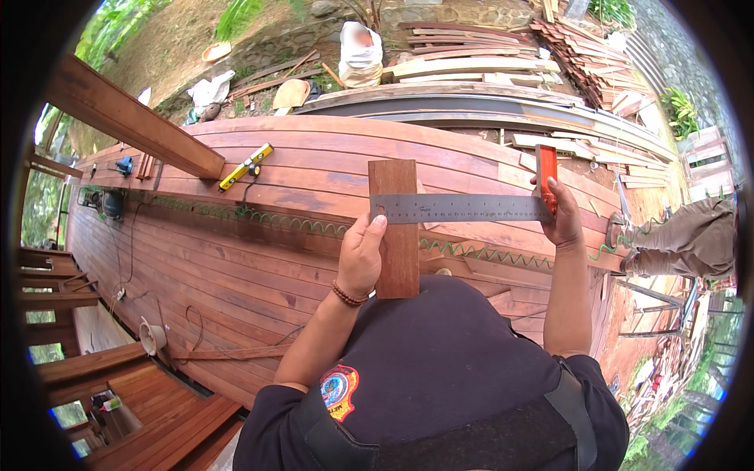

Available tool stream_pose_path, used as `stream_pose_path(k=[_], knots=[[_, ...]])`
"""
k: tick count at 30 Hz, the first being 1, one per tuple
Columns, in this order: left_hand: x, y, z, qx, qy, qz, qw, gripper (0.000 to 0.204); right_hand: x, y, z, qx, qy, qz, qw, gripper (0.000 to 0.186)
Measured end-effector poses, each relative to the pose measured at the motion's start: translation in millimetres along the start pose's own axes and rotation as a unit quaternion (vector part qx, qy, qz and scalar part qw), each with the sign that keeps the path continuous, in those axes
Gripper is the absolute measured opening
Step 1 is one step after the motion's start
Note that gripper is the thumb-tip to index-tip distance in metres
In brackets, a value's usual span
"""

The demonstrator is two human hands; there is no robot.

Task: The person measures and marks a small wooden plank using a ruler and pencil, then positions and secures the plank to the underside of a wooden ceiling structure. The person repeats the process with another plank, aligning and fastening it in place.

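A short brown wooden board stands lengthwise in front of my chest. My left hand is closed around its left edge, the thumb pressing the tip of the square's blade against the wood. The try square has a grey steel blade lying across the board's face and reaching far to the right. My right hand is wrapped round its red-orange stock, which is well apart from the board. The fingers behind the board are mostly hidden.
Below stretches a reddish plank deck, with a green coiled hose along it. A yellow spirit level lies near a wooden post. At right stands another person. Timber stacks lie beyond the deck.
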State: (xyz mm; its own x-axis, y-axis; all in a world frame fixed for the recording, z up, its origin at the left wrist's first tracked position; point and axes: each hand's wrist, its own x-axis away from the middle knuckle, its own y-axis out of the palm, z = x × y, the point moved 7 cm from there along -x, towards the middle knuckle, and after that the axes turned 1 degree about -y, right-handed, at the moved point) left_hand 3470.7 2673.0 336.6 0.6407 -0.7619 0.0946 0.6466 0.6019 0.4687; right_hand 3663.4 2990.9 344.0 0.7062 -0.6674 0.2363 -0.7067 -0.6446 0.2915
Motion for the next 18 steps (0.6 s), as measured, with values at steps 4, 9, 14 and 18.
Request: stream_pose_path(k=[4,9,14,18], knots=[[0,-2,0,0.016,0.0,0.015,1.0,0.032,-9,-18,5,-0.043,-0.031,0.125,0.991,0.029],[2,-7,0,-0.011,0.007,0.029,0.999,0.032,3,-44,-22,0.013,-0.148,0.23,0.962,0.028],[2,-12,-3,-0.009,0.008,0.042,0.999,0.033,50,4,-66,0.087,-0.309,0.216,0.922,0.031],[0,-13,-5,-0.023,0.006,0.043,0.999,0.033,74,72,-67,0.112,-0.311,0.076,0.941,0.025]])
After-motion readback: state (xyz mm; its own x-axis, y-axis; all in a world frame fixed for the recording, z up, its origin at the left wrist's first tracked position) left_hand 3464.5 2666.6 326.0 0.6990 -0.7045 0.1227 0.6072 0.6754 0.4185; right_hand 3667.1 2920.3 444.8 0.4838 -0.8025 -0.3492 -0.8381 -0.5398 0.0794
